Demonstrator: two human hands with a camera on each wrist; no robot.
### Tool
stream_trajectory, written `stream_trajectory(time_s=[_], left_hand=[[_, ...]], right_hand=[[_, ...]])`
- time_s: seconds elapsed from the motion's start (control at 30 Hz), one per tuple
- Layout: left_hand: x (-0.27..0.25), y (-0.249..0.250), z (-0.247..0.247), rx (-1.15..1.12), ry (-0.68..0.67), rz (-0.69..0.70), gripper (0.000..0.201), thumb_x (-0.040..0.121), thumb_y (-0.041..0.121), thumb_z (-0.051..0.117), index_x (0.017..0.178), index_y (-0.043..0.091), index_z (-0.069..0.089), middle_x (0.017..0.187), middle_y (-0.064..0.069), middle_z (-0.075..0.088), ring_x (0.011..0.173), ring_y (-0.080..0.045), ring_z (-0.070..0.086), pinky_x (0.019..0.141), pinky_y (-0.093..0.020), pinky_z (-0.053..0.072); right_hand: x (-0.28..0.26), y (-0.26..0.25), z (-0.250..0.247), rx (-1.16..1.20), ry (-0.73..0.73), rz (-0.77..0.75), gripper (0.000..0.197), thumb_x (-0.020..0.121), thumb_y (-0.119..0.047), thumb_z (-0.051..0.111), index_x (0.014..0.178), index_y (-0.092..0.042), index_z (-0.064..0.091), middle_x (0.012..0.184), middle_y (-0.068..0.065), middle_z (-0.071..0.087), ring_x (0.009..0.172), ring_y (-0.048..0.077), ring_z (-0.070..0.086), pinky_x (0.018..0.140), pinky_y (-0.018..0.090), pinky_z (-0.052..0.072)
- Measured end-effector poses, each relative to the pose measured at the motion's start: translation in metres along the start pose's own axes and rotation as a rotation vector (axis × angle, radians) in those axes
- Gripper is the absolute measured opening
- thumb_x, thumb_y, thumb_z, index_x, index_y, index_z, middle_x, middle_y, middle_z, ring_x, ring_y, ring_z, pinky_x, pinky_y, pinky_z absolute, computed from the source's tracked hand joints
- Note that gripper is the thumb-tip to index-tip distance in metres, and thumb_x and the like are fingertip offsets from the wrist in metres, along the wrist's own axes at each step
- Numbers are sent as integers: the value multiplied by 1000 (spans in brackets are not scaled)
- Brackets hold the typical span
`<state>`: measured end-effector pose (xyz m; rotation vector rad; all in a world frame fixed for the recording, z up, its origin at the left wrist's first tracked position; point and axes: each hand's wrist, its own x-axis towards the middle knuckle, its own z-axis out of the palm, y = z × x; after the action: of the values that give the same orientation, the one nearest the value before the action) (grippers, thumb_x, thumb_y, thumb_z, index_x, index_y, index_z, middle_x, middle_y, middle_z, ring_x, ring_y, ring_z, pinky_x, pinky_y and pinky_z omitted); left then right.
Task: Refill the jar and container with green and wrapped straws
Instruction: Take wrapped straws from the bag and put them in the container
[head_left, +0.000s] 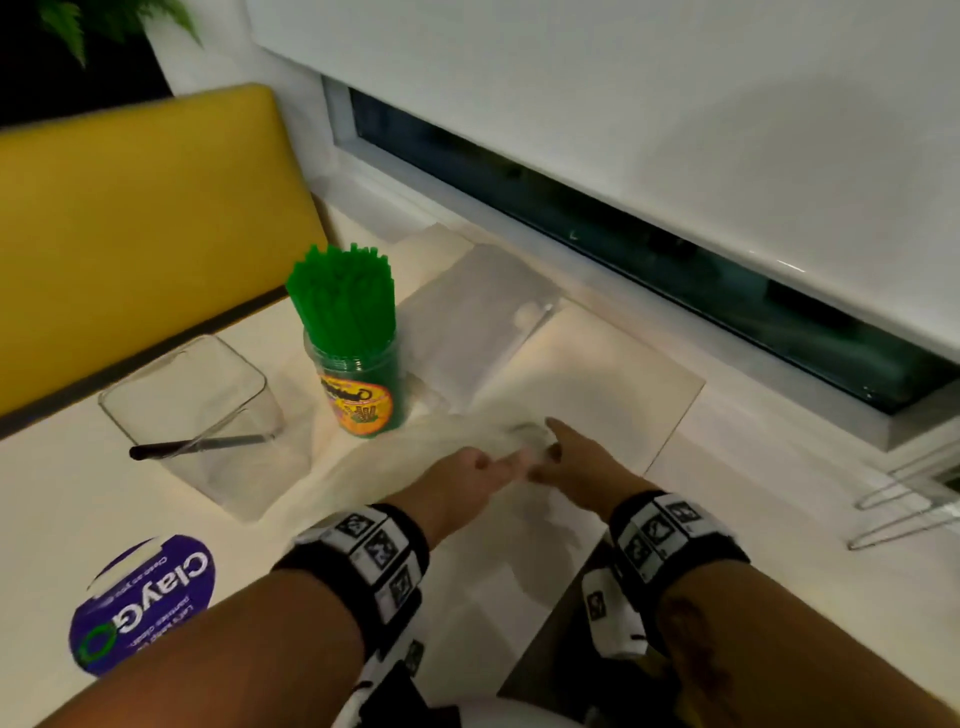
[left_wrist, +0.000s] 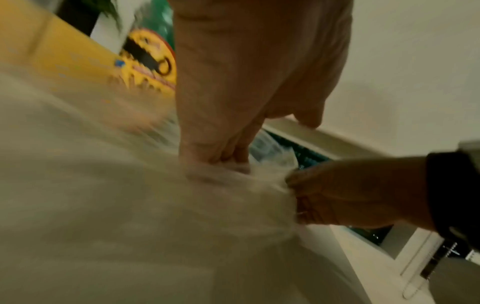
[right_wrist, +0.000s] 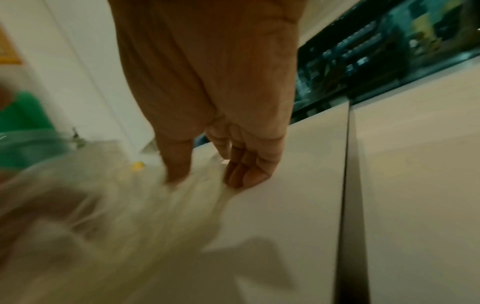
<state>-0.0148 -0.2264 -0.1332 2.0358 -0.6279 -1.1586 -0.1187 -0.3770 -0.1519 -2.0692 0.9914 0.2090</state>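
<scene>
A labelled jar (head_left: 358, 384) packed with green straws (head_left: 343, 296) stands on the white table. To its left is a clear square container (head_left: 156, 374) with one black straw (head_left: 197, 446) leaning in it. A pale translucent plastic bag (head_left: 395, 457) lies in front of the jar, blurred, so its contents cannot be made out. My left hand (head_left: 488, 467) and right hand (head_left: 558, 449) meet at the bag's right end and both pinch it. The left wrist view shows the left hand (left_wrist: 221, 158) on the gathered bag (left_wrist: 130, 205). In the right wrist view the right hand (right_wrist: 205, 176) pinches the bag (right_wrist: 116, 226).
A yellow seat back (head_left: 130, 234) rises behind the container. Clear acrylic sheets (head_left: 478, 312) lie behind the jar by the window sill (head_left: 571, 249). A purple round sticker (head_left: 140, 603) is on the table at the near left, and a wire stand (head_left: 904, 499) sits at the right edge.
</scene>
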Motion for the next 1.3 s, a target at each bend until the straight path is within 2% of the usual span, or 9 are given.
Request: stream_trajectory(time_s=[0.17, 0.33, 0.43, 0.57, 0.7, 0.87, 1.03, 1.13, 1.3], left_hand=[[3, 23, 24, -303, -44, 79, 42, 74, 53, 76, 97, 21, 61, 106, -8, 67, 97, -25, 64, 88, -39, 52], [1, 27, 3, -357, -79, 240, 32, 60, 24, 74, 83, 5, 63, 91, -25, 66, 87, -43, 65, 87, -51, 54], [-18, 25, -5, -280, -153, 378, 21, 70, 18, 72, 78, 3, 59, 82, -6, 62, 81, -24, 59, 81, -39, 49], [-35, -10, -26, -203, -127, 440, 26, 88, -4, 57, 85, 12, 77, 117, 15, 72, 112, 7, 61, 93, -9, 42], [-36, -67, -52, -82, -41, 264, 54, 80, -21, 47, 76, 21, 80, 96, 13, 78, 96, 4, 68, 95, -21, 47], [-37, -68, -67, 26, -273, 104, 37, 51, 36, 69, 85, 24, 79, 81, 15, 74, 88, -7, 63, 88, -25, 46], [-3, -36, -70, -298, 329, 60, 63, 64, 78, 51, 88, 20, 56, 86, -7, 65, 80, -26, 65, 87, -41, 52], [16, -19, -53, -111, 555, 202, 56, 71, 61, 71, 89, 13, 50, 79, -6, 55, 77, -28, 57, 76, -35, 48], [29, -9, -19, 125, 274, 264, 85, 64, 6, 84, 134, 24, 41, 135, -16, 39, 107, -32, 54, 82, -35, 52]], right_hand=[[-8, -2, 10, 652, -112, -66, 51, 81, -3, 71, 126, -10, 49, 125, 18, 57, 108, 35, 61, 93, 44, 54], [-18, 9, -10, 1618, -141, -60, 43, 77, -21, 68, 119, -13, 61, 116, 14, 63, 102, 31, 61, 85, 42, 45], [-21, 2, -14, 1321, -29, -23, 23, 94, -22, 61, 114, -11, 67, 107, 12, 70, 87, 24, 67, 76, 39, 50], [-19, 19, -25, 1204, 555, 102, 18, 89, -1, 65, 100, -13, 71, 101, 11, 71, 88, 26, 66, 85, 37, 55], [-21, 68, -49, 1214, 787, 137, 35, 91, -4, 56, 124, -13, 62, 92, -1, 64, 80, 16, 60, 84, 34, 52], [-27, 53, -42, 551, 782, 254, 18, 81, 0, 59, 88, -12, 68, 105, 12, 68, 93, 24, 64, 72, 28, 52], [-27, 9, -39, -78, 992, -206, 13, 85, -10, 57, 83, -22, 60, 128, 3, 58, 127, 21, 47, 111, 41, 31], [-8, -16, -33, 89, 682, -207, 32, 101, -19, 44, 131, -14, 52, 145, 5, 49, 136, 20, 43, 113, 35, 33], [15, -31, -13, -23, 128, 6, 82, 96, -42, 56, 157, -23, 6, 142, 16, 50, 123, 34, 54, 106, 42, 42]])
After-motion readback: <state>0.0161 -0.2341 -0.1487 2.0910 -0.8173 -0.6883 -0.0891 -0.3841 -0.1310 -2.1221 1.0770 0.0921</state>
